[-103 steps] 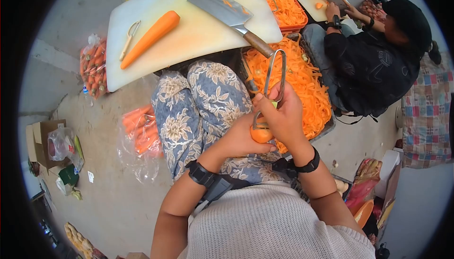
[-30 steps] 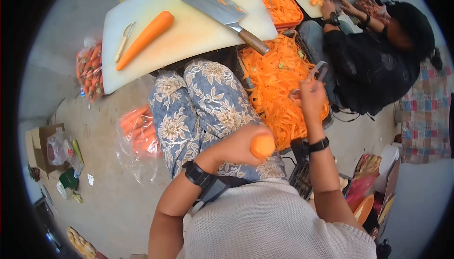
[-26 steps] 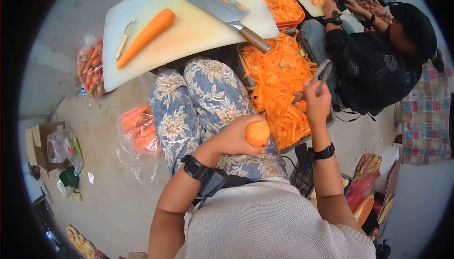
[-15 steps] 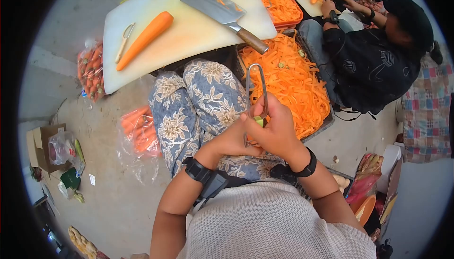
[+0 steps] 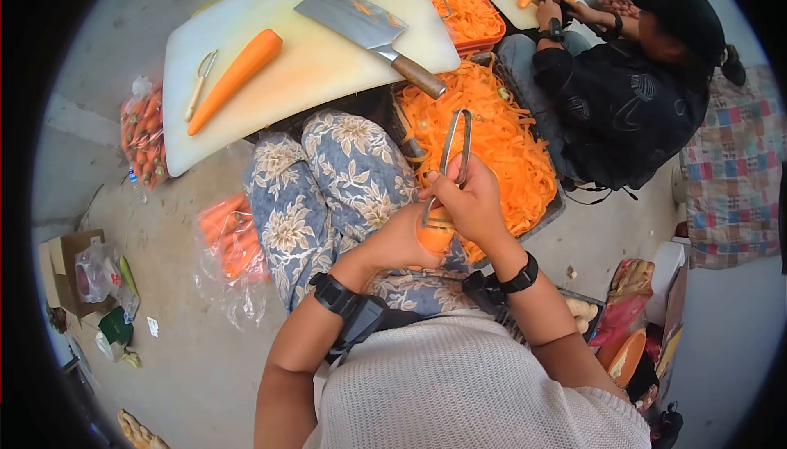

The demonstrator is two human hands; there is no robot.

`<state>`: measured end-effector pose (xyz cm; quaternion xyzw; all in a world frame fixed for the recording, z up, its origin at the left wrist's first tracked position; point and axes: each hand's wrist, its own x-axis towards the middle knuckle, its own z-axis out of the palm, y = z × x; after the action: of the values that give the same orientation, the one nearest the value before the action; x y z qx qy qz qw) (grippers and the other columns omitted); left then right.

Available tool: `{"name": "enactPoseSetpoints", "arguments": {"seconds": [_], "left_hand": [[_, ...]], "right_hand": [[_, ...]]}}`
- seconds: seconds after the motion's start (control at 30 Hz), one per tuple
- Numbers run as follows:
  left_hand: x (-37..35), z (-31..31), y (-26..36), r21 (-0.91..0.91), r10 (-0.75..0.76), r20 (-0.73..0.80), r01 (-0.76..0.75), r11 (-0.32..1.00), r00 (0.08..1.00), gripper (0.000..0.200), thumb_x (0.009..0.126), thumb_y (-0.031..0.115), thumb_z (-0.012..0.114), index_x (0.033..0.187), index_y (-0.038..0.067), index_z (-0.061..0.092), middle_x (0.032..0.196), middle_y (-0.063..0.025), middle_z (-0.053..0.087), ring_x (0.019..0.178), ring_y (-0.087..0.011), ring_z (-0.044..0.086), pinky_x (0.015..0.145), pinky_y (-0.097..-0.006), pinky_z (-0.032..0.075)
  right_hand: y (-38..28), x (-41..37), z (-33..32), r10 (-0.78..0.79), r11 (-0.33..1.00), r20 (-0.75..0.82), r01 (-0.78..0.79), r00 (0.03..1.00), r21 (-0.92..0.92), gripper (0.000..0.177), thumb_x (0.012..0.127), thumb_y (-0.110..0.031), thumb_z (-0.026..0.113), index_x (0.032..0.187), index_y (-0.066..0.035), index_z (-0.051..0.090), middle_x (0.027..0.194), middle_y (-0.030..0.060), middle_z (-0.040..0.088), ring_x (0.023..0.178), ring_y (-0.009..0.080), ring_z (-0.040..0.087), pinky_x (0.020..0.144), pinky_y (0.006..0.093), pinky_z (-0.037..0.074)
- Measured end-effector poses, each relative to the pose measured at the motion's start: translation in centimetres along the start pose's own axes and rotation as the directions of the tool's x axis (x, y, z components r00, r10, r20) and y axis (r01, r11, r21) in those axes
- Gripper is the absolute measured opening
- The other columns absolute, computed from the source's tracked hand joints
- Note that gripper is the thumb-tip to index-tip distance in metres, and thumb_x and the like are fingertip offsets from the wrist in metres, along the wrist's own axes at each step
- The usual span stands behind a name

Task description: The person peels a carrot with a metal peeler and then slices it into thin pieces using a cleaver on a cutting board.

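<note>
Over my lap, my left hand point(image 5: 403, 240) is closed around a carrot point(image 5: 435, 240), whose thick orange end shows between my hands while the rest is hidden. A metal peeler point(image 5: 448, 154) with a long looped handle is gripped by my right hand point(image 5: 470, 203), its lower end against the carrot. Just beyond my hands sits a crate point(image 5: 548, 218) heaped with orange carrot peelings point(image 5: 496, 150).
On the white cutting board point(image 5: 328, 72) lie a peeled carrot point(image 5: 238, 80), a second peeler point(image 5: 199, 88) and a cleaver point(image 5: 361, 27). An orange tub point(image 5: 489, 42) holds more strips. A co-worker point(image 5: 627, 97) cuts at another board. Bagged carrots point(image 5: 234, 236) lie left of my legs.
My right hand and the peeler have turned a little, and the loop tilts more to the right. The green part between my hands is gone from sight; the carrot's orange end now shows.
</note>
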<state>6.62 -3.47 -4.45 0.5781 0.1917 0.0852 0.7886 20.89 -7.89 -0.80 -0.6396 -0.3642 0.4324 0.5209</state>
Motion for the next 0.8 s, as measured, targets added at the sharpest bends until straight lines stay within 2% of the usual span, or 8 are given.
{"name": "enactPoseSetpoints", "arguments": {"seconds": [0.07,0.1,0.13,0.17,0.2,0.27,0.7,0.8], "left_hand": [[-0.1,-0.1,0.1,-0.047,-0.116,0.031,0.117,0.992,0.993,0.03,0.064,0.005,0.075,0.089,0.005,0.06,0.083,-0.0026,0.064,0.075,-0.0115,0.062,0.066,-0.0255,0.05],[-0.4,0.1,0.4,-0.048,-0.109,0.032,0.11,0.993,0.994,0.03,0.064,0.005,0.075,0.089,0.005,0.06,0.083,-0.0026,0.064,0.075,-0.0115,0.062,0.066,-0.0255,0.05],[-1.0,0.2,0.9,0.053,0.126,0.153,-0.136,0.989,0.98,0.03,0.064,0.004,0.076,0.089,0.005,0.059,0.082,-0.0024,0.064,0.076,-0.0114,0.062,0.067,-0.0255,0.05],[-1.6,0.1,1.2,0.124,0.329,0.298,-0.378,0.917,0.896,0.03,0.064,0.004,0.077,0.088,0.006,0.059,0.082,-0.0022,0.064,0.077,-0.0113,0.062,0.067,-0.0255,0.05],[-2.1,-0.4,1.1,0.131,0.331,0.303,-0.383,0.914,0.894,0.03,0.064,0.004,0.077,0.088,0.006,0.059,0.082,-0.0022,0.064,0.077,-0.0113,0.062,0.067,-0.0255,0.05],[-2.6,-1.0,0.0,-0.193,0.094,0.038,-0.085,0.977,0.995,0.031,0.065,0.0,0.077,0.089,0.006,0.058,0.082,-0.0016,0.063,0.08,-0.0107,0.061,0.068,-0.0252,0.05],[-1.8,0.5,1.7,-0.138,0.036,0.005,-0.035,0.99,0.999,0.047,0.065,0.006,0.082,0.104,0.002,0.057,0.094,-0.0024,0.064,0.087,-0.0111,0.062,0.078,-0.027,0.05],[-1.8,0.4,1.7,-0.199,0.068,-0.008,-0.068,0.978,0.998,0.051,0.066,0.005,0.08,0.111,0.001,0.056,0.104,-0.0038,0.064,0.094,-0.0135,0.062,0.082,-0.0287,0.05]], "right_hand": [[0.7,0.3,-0.6,-0.004,1.0,-0.004,0.004,1.0,0.018,0.02,0.088,-0.009,0.062,0.079,-0.006,0.044,0.068,0.0034,0.058,0.064,0.0145,0.066,0.055,0.0248,0.05],[1.3,0.8,-1.4,-0.111,0.97,-0.165,0.071,0.98,-0.233,0.023,0.085,-0.01,0.065,0.076,-0.006,0.043,0.065,0.0043,0.059,0.059,0.0136,0.064,0.052,0.0247,0.049],[2.3,1.5,-2.4,-0.253,0.876,-0.291,0.09,0.923,-0.475,0.026,0.083,-0.01,0.067,0.074,-0.005,0.043,0.062,0.0053,0.06,0.054,0.0127,0.063,0.049,0.0246,0.047],[5.3,2.9,-6.2,-0.106,0.935,-0.4,-0.046,0.911,-0.352,0.025,0.083,-0.011,0.067,0.075,-0.005,0.044,0.063,0.0062,0.061,0.054,0.0141,0.064,0.05,0.0256,0.049],[7.5,4.1,-10.1,0.048,0.962,-0.479,-0.169,0.876,-0.213,0.024,0.084,-0.011,0.066,0.077,-0.004,0.044,0.063,0.0071,0.061,0.055,0.0155,0.064,0.051,0.0266,0.05],[5.6,3.0,-11.4,-0.021,0.994,-0.595,-0.049,0.804,-0.102,0.021,0.086,-0.015,0.064,0.082,-0.007,0.045,0.065,0.0033,0.057,0.056,0.0121,0.061,0.051,0.0246,0.05],[-4.0,-2.0,1.4,-0.061,0.988,-0.016,0.063,0.998,0.138,0.022,0.088,-0.011,0.064,0.087,-0.006,0.043,0.074,0.004,0.057,0.074,0.0173,0.068,0.059,0.0258,0.051],[-4.0,-2.3,2.4,-0.144,0.967,0.058,0.153,0.988,-0.204,0.03,0.081,-0.02,0.072,0.079,-0.004,0.047,0.062,0.0048,0.055,0.055,0.0126,0.056,0.05,0.0285,0.044]]}}
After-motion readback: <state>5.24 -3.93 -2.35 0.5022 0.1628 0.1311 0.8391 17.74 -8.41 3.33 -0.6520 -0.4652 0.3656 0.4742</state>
